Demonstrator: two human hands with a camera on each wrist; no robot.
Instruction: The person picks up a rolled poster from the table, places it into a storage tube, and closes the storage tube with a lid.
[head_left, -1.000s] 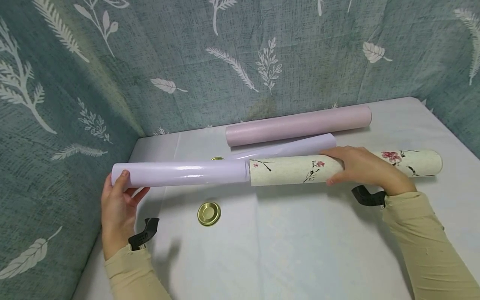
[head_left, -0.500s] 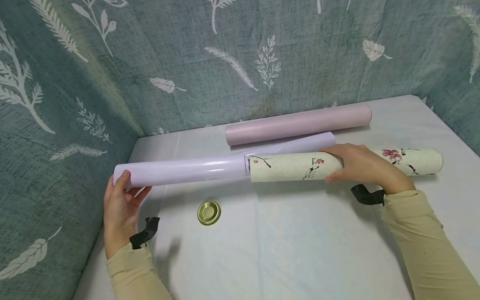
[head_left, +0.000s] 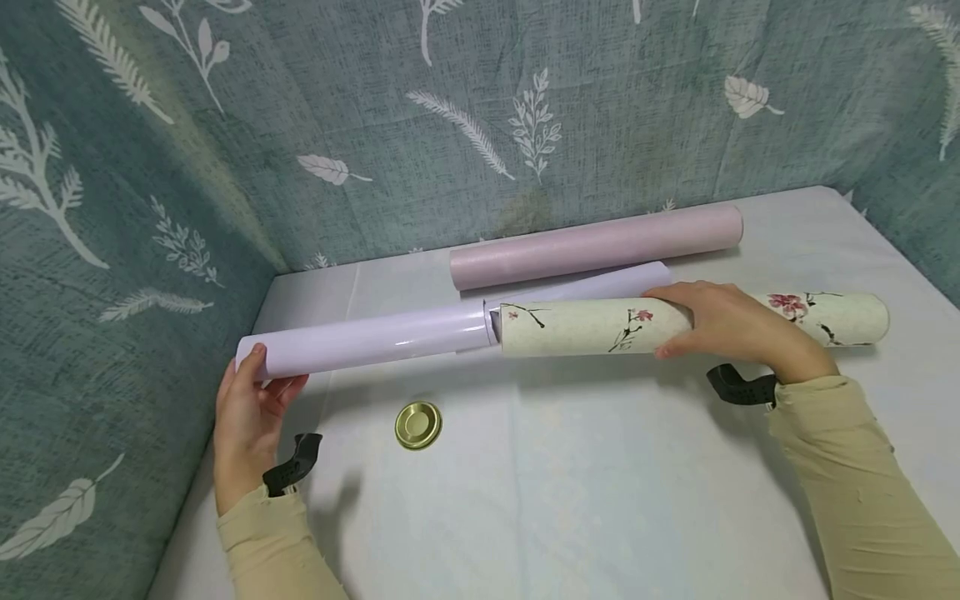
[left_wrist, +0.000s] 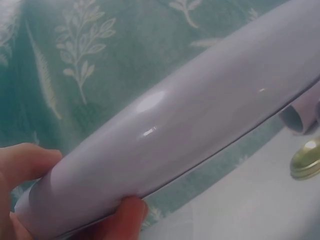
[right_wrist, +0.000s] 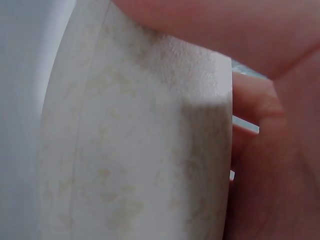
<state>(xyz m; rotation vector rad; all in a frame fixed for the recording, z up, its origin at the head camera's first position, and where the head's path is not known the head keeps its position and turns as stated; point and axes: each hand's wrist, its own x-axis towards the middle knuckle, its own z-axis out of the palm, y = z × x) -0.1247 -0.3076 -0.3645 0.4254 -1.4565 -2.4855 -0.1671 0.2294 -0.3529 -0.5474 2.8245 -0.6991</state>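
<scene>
Swung a little since a second ago, the glossy lavender roll (head_left: pixel 375 337) slants now instead of lying level, its outer end nearer the person, as the left hand (head_left: pixel 249 412) has come slightly inward. Thin sheet could buckle or spread at the loose inner edge, I judge, if that slant keeps the two rolls out of line or the flowered roll (head_left: pixel 577 327) pushes against it; too firm a pinch might also dent the outer end. That lavender roll lies between the left thumb and fingers, gripped at its outer end, and stretches from them toward the right hand (head_left: pixel 723 325). Flowered paper fills the right hand's grasp, thumb on the near side and fingers over the top, its inner end reaching the lavender edge; whether one sits inside the other I cannot tell. Nearer the person than the space between both sets of fingers, a gold lid (head_left: pixel 417 425) rests on the table.
</scene>
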